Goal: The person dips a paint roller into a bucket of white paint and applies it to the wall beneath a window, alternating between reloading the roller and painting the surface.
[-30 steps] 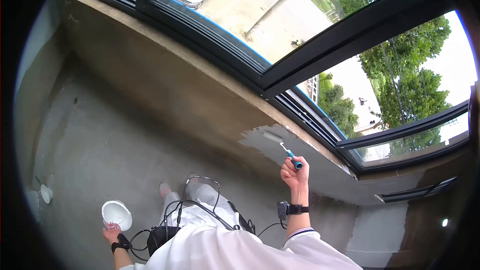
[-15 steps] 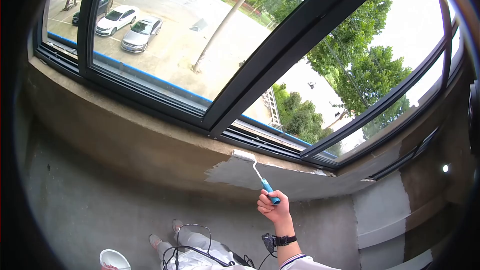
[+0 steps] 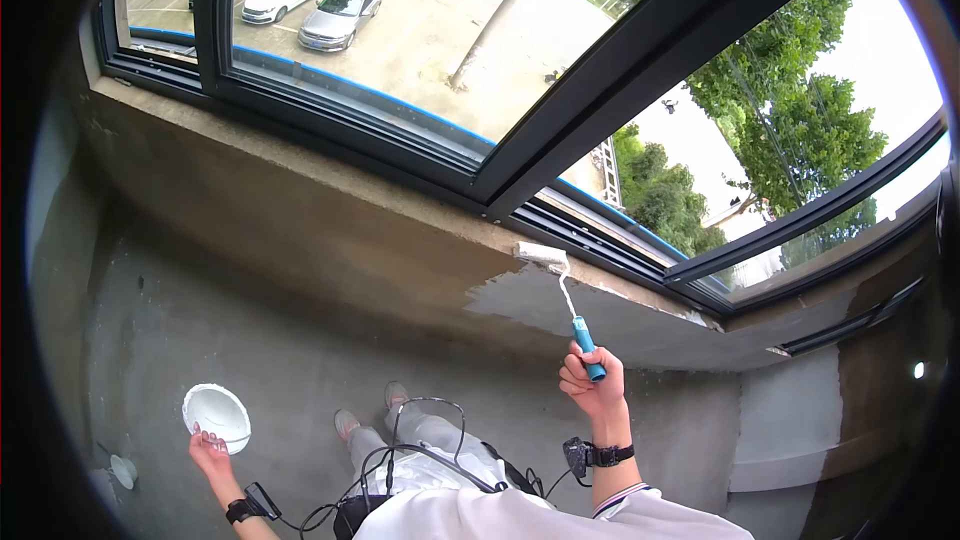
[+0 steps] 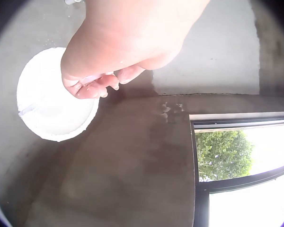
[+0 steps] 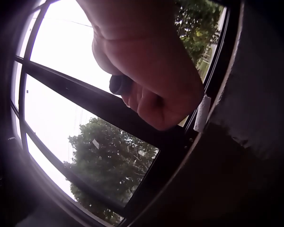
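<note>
My right hand [image 3: 597,385] grips the blue handle [image 3: 588,348] of a small paint roller, fingers curled round it. The white roller head [image 3: 540,254] lies at the wall's top edge, just under the window frame, above a light grey coated patch [image 3: 520,298]. In the right wrist view the hand [image 5: 154,90] hides most of the handle, and the roller head [image 5: 202,114] shows beyond it. My left hand [image 3: 210,454] holds a white bucket [image 3: 217,410] at its near rim; in the left wrist view curled fingers [image 4: 92,87] overlap the bucket [image 4: 57,101].
Black window frames [image 3: 340,125] run above the brown wall [image 3: 270,190], with parked cars and trees outside. Black cables [image 3: 440,445] loop across the person's lap. A small white round object [image 3: 123,471] is at the lower left on the grey floor.
The roller has moved up from the grey patch to the wall's top edge, its head staying there since half a second ago. The head view has shifted, bringing the left hand back in sight.
</note>
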The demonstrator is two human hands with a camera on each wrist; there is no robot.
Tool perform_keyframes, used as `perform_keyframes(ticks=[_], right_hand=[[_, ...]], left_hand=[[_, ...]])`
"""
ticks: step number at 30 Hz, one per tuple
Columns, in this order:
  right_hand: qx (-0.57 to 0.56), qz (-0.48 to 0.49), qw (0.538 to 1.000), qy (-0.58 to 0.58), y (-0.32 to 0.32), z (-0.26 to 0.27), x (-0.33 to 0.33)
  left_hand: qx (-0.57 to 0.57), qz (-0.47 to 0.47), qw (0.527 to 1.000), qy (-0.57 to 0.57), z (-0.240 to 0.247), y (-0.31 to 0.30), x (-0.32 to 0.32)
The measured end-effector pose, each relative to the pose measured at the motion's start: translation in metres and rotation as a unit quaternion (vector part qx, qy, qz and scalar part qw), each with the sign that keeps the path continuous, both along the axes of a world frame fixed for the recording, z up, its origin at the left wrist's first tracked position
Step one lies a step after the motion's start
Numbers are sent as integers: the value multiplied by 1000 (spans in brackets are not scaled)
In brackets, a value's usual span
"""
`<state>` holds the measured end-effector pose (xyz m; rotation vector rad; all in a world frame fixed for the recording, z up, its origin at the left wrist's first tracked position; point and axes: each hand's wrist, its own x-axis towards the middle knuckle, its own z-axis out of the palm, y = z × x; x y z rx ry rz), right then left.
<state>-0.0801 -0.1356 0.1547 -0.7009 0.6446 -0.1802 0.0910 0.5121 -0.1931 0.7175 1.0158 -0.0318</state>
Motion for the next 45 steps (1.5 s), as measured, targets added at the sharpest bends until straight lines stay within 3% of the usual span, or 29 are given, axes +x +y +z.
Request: perform_keyframes(ticks=[4, 11, 18, 21, 23, 29, 40, 45], right_hand=[[-11, 24, 1000, 16, 10, 15, -3], [-11, 50, 997, 52, 8, 2, 10], [-7, 17, 997, 69, 11, -73, 33], [69, -34, 997, -14, 15, -100, 35], [75, -31, 996, -30, 17, -90, 31], [109, -15, 990, -93, 24, -30, 3], [198, -37, 975, -96, -2, -77, 35], [234, -83, 955, -161, 1, -56, 14]], left_hand=[[8, -7, 1000, -27, 62, -26, 11], [-28, -2, 997, -74, 99, -39, 16], [-41, -5, 997, -58, 80, -29, 2], [-17, 5, 1000, -15, 81, -28, 2], [32, -12, 999, -6, 88, -25, -3], [30, -19, 999, -20, 77, -7, -2], [34, -17, 999, -6, 95, -6, -13], [20, -40, 999, -14, 96, -4, -3]])
